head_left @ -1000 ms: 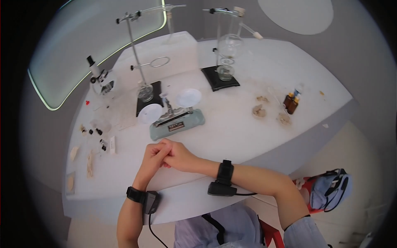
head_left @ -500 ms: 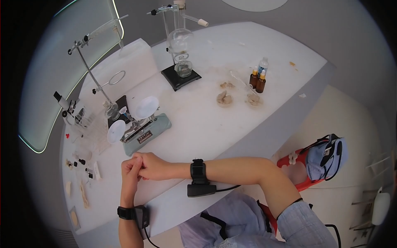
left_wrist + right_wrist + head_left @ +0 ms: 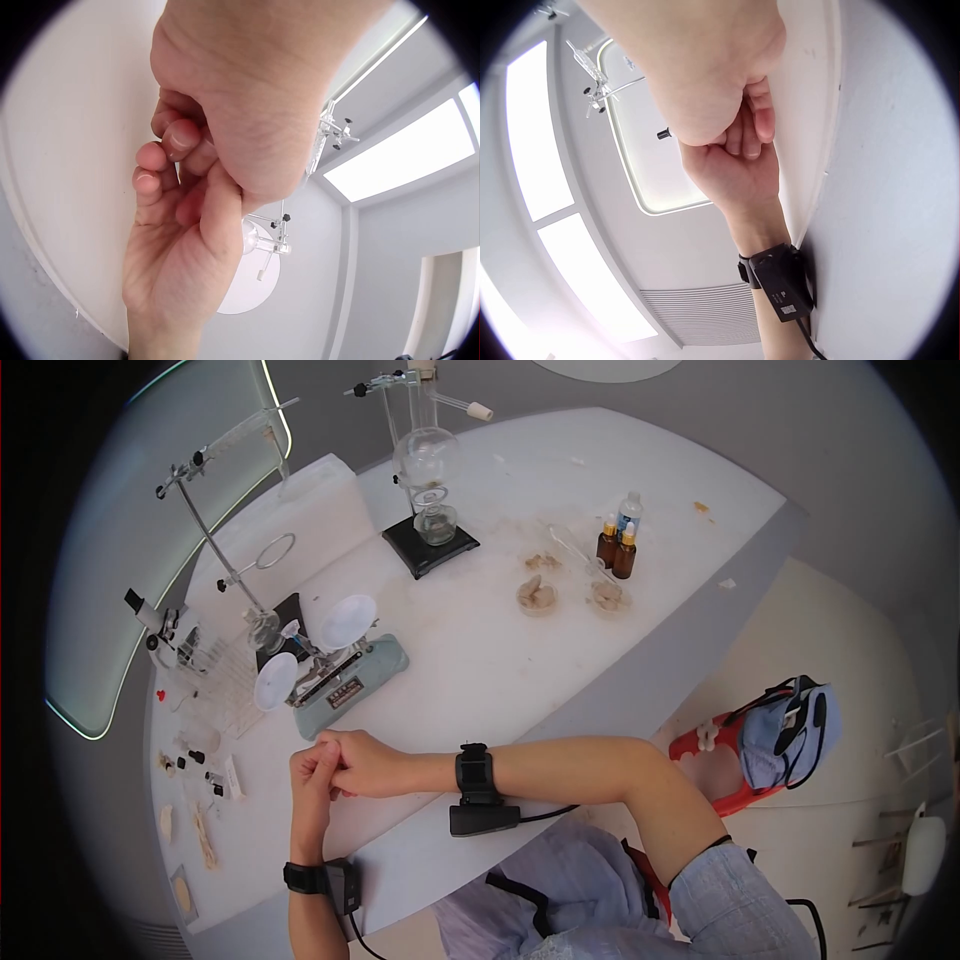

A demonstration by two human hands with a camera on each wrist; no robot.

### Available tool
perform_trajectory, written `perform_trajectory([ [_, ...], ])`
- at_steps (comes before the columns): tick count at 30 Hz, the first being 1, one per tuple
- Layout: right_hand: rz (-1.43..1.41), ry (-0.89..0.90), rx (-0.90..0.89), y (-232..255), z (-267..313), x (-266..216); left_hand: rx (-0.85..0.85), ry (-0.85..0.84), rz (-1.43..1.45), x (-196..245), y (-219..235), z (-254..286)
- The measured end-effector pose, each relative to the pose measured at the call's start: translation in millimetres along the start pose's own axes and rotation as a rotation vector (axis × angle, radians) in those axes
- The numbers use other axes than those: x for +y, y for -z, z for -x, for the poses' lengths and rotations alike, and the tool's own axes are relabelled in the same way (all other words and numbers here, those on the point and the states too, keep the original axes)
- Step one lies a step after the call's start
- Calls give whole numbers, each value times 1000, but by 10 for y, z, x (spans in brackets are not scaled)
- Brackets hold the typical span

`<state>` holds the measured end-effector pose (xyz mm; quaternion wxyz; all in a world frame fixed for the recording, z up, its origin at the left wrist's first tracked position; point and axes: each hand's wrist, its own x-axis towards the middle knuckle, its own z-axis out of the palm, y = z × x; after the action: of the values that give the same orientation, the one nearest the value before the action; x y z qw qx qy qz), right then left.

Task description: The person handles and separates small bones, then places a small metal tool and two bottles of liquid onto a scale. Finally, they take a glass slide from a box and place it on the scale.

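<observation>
Before the balance in the head view, the left hand [image 3: 315,772] and right hand [image 3: 368,763] are clasped at the table edge, fingers curled round each other. The left wrist view has the left hand [image 3: 240,112] large above, its fingers hooked into those of the right hand [image 3: 176,255]. From the right wrist, the right hand [image 3: 712,82] covers part of the left hand [image 3: 739,176]. No object shows between them, though the inside of the clasp is hidden. The green balance [image 3: 352,687] with two white pans stands just beyond the hands.
Two stands with glassware, a black base [image 3: 430,546] under one, are at the back. Brown bottles [image 3: 624,558] and small dishes [image 3: 537,596] lie at the right; a microscope [image 3: 150,616] and small parts at the left. A red stool [image 3: 755,797] holds a bag.
The head view has turned to the right, so the table's things sit further left in it. Both hands stay clasped together.
</observation>
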<state>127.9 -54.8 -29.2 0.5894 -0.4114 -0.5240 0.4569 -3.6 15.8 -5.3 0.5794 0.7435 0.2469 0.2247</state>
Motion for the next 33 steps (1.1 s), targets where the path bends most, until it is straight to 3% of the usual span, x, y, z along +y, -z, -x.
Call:
perform_trajectory([
  [12, -22, 59, 14, -12, -29, 84, 2, 0, 11, -6, 12, -1],
  [33, -24, 3, -11, -13, 3, 11, 12, -18, 20, -64, 31, -11],
])
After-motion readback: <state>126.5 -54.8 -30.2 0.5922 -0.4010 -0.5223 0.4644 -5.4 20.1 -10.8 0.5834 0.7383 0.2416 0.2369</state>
